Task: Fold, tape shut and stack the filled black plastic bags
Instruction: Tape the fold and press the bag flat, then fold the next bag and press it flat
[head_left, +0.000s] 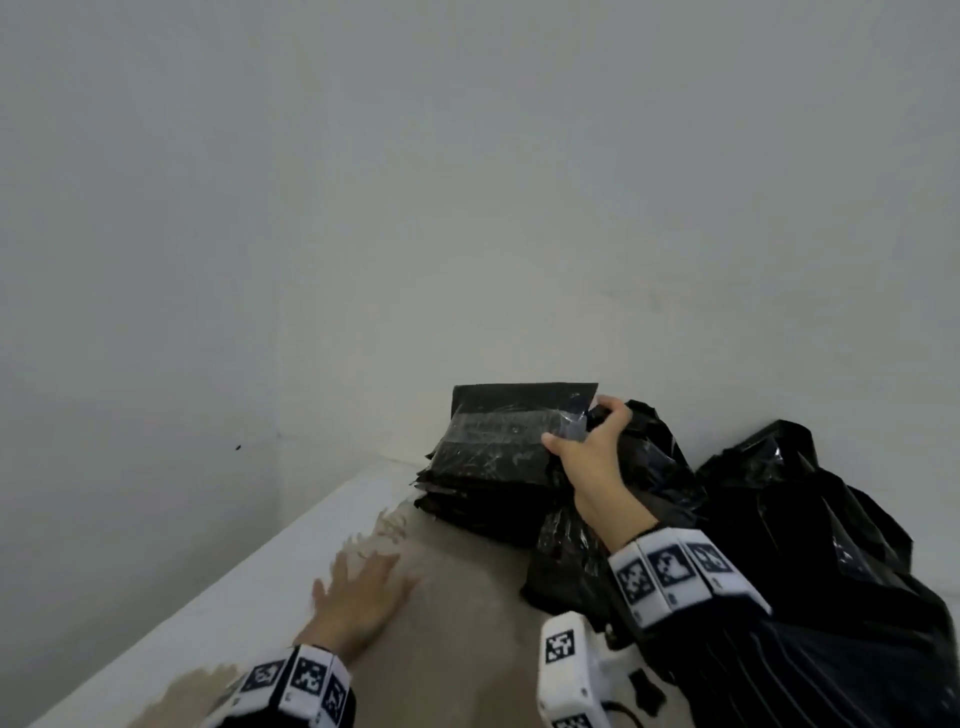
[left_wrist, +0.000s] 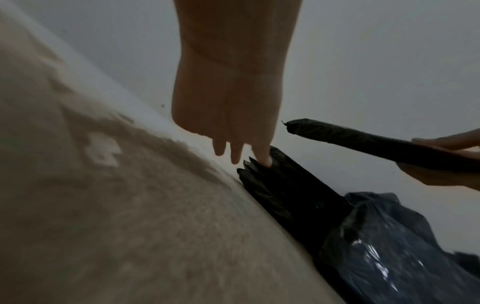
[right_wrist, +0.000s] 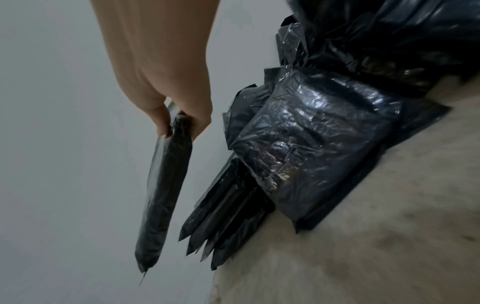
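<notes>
Fingers of right hand grip taped bag over stack; left hand flat, released.

- The flat bag I hold is glossy, crinkled black plastic with a clear shiny tape strip.
- The table looks matt beige, worn to white at its edge.
- The wall is smooth, matt.

Dim flat light, soft blur, wide-angle distortion

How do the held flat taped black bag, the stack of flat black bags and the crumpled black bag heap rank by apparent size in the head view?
1. Crumpled black bag heap, nearest the camera.
2. Stack of flat black bags.
3. Held flat taped black bag, similar to the stack, so unsure.
</notes>
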